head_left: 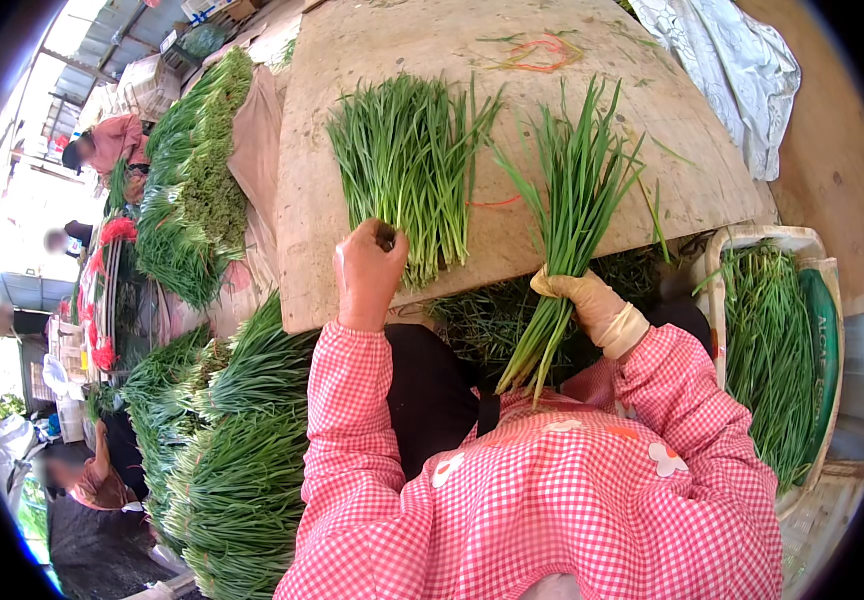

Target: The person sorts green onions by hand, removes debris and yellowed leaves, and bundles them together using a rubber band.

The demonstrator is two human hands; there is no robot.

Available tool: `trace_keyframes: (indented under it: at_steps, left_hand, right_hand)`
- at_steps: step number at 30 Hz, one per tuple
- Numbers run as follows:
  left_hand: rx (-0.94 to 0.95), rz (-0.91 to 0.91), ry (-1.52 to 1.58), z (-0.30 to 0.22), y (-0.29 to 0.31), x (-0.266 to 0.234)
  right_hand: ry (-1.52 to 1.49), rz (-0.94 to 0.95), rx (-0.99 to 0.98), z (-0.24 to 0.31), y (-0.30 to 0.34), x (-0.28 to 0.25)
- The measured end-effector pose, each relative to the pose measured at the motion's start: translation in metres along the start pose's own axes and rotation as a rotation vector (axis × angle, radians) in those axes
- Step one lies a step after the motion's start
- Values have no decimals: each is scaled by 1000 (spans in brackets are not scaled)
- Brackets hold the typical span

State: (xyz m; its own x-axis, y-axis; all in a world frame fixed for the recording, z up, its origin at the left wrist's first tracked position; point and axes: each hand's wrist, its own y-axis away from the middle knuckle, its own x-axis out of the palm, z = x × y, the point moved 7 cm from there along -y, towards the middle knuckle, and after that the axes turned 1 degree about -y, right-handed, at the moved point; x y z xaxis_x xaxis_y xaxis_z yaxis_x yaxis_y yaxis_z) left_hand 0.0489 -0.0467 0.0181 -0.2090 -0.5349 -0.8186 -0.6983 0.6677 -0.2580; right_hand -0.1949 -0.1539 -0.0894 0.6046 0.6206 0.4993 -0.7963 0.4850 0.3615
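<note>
My right hand (592,305), in a pale glove, is wrapped round the lower stalks of a bunch of garlic chives (582,190). The leaves fan upward over the board's near edge and the cut ends point down toward my lap. A wider pile of garlic chives (407,160) lies on the wooden board (312,200), stem ends toward me. At that pile's lower left corner is my bare left hand (367,270), its fingers curled closed; whatever they pinch is hidden. A red tie (495,203) sticks out from the pile's right side.
More red and yellow ties (542,52) lie at the board's far side. On the right stands a white crate (717,290) of greens. Large heaps of chives (237,480) fill the left, with several people beyond. Loose leaves (497,320) sit below the board's edge.
</note>
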Motion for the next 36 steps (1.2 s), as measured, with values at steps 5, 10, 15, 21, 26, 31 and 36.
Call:
trace_keyframes:
  at_steps: [5,10,15,21,26,31,36]
  left_hand:
    - [-36,42,80,3,28,0]
    - [-160,143,692,-10,52,-8]
    - [492,694,367,-78,128,12]
    - [570,1194,17,-52,193,66]
    - [336,447,326,-30,80,-30]
    - [-140,134,889,54,10,-53]
    - [-103,138,711,46,-25,-26]
  right_hand:
    - [-4,25,14,-2,3,0]
    - [29,-53,47,1,4,1]
    - [73,-363,-261,92,30,-38]
    - [-65,-450,-725,198,50,-82]
    - [47,-31,-412,189,-19,8]
    - [217,22,-63,139,-94,116]
    - [513,35,24,98,-191,124]
